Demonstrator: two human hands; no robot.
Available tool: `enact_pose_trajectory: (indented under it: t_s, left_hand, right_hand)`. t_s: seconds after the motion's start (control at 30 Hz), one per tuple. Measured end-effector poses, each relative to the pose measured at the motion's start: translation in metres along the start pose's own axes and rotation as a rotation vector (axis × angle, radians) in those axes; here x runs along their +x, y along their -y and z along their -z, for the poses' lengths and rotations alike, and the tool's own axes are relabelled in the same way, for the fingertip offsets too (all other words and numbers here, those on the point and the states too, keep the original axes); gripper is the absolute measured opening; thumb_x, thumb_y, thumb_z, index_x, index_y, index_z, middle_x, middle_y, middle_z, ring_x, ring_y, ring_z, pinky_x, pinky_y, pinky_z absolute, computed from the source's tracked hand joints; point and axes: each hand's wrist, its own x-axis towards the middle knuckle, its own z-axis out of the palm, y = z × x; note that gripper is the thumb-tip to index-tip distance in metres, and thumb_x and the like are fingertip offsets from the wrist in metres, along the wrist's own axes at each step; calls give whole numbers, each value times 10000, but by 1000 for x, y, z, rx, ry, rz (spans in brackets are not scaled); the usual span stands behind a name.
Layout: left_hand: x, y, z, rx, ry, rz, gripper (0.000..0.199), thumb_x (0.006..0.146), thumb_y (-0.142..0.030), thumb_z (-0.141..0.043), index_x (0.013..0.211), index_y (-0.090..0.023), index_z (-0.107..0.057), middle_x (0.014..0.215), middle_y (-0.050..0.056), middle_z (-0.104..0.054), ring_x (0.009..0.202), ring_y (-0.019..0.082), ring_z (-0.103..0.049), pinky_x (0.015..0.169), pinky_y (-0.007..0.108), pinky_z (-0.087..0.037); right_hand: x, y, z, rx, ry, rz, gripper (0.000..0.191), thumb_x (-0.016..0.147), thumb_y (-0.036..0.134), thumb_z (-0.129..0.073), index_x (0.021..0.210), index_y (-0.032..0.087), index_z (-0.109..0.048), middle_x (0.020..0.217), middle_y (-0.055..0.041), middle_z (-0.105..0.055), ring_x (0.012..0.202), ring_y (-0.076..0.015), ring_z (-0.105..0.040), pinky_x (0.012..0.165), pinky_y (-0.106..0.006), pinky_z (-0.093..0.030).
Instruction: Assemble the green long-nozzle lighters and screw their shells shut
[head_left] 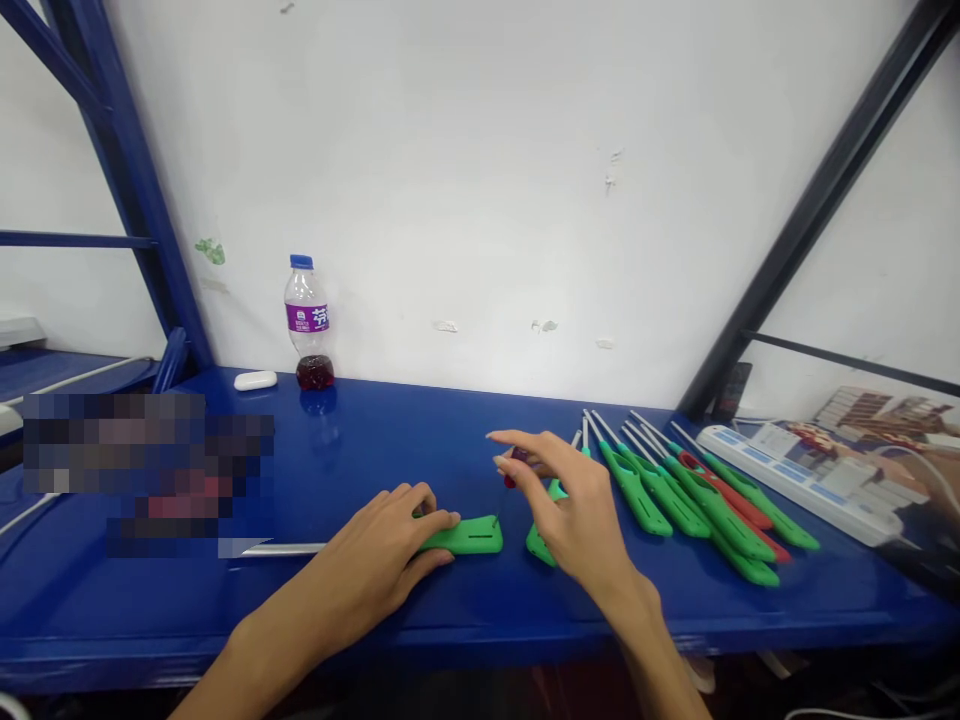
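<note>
My left hand [386, 545] is closed around a green long-necked lighter [480, 536] that lies flat on the blue table, its metal tube pointing left. Over the lighter's right end, my right hand [577, 495] pinches a small screwdriver with a dark red handle [510, 481]. Its thin shaft slants down to the end of the green body, and the fingers hide part of the handle. Partly behind my right hand lies another green lighter [538, 546].
Several green lighters [636, 495] and red ones [739, 495] lie in a group at right, beside a white power strip [802, 485]. A drink bottle [307, 330] and a small white case [256, 380] stand near the wall. Blurred items cover the left side.
</note>
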Motion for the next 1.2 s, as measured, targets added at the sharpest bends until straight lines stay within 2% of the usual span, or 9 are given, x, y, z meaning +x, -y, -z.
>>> enact_pose_trajectory:
  t_s: [0.07,0.23,0.43,0.67,0.77,0.9,1.03,1.13,1.2]
  left_hand:
    - [-1,-1,1,-9,1,3,310,1076,-325,-533,1368,-304,-638,1221,61,-622,1075,278,-621,960,487,-511]
    - [-1,-1,2,-28,9,8,314,1075,-333,-536,1372,-306,-632,1229,57,-617,1085,281,-612,969,490,-504]
    - [-1,0,1,-47,5,9,299,1072,-325,-546,1356,-319,-636,1197,44,-620,1045,259,-607,933,443,-514]
    - [-1,-3,3,-46,9,6,280,1064,-298,-560,1330,-306,-650,1183,45,-624,1039,258,-608,986,479,-497]
    - [0,-7,6,-41,24,13,299,1062,-257,-553,1341,-305,-646,1200,56,-629,1046,268,-610,964,489,-514]
    - [1,-8,7,-36,26,-29,361,1045,-165,-524,1360,-296,-644,1226,78,-636,1069,274,-624,1003,531,-515]
    - [2,1,-1,22,-46,-89,573,940,10,-463,1358,-326,-668,1424,123,-545,1309,342,-534,1061,578,-493]
    - [0,7,-6,74,-115,-92,748,826,79,-446,1393,-367,-644,1532,125,-462,1394,372,-475,1065,589,-496]
    - [-2,7,-4,74,-129,-50,765,843,48,-440,1457,-386,-584,1534,123,-475,1354,361,-529,1033,564,-533]
  right_hand:
    - [1,-1,-2,-46,-52,-20,140,1000,286,-675,1112,290,-758,902,11,-692,712,-133,-672,734,-267,-549]
    - [3,0,11,52,130,-24,347,1086,259,-492,1383,344,-650,1163,-18,-731,1024,-172,-699,902,-294,-542]
    - [2,-2,8,8,-1,-18,236,1041,210,-563,1137,289,-764,880,9,-711,786,-148,-696,758,-275,-521]
    - [1,-1,-2,-12,-42,-41,169,1019,217,-603,1036,283,-758,912,3,-686,756,-141,-664,725,-267,-529]
    - [3,1,-3,-30,-39,-74,186,1042,255,-573,1080,283,-753,871,0,-633,719,-142,-645,700,-275,-532]
    - [4,5,7,-56,-120,-75,186,1043,295,-587,1107,297,-762,911,-3,-677,755,-150,-649,694,-266,-539]
    - [4,-5,12,-84,-301,-97,134,1009,288,-637,1014,266,-769,947,-20,-729,804,-176,-662,659,-264,-551]
    - [5,-24,5,-121,-244,-118,129,993,248,-641,966,234,-766,994,-44,-759,879,-206,-703,720,-301,-588]
    - [5,-36,-2,-138,-203,-122,133,985,226,-640,963,224,-771,1001,-53,-771,913,-225,-720,791,-344,-605]
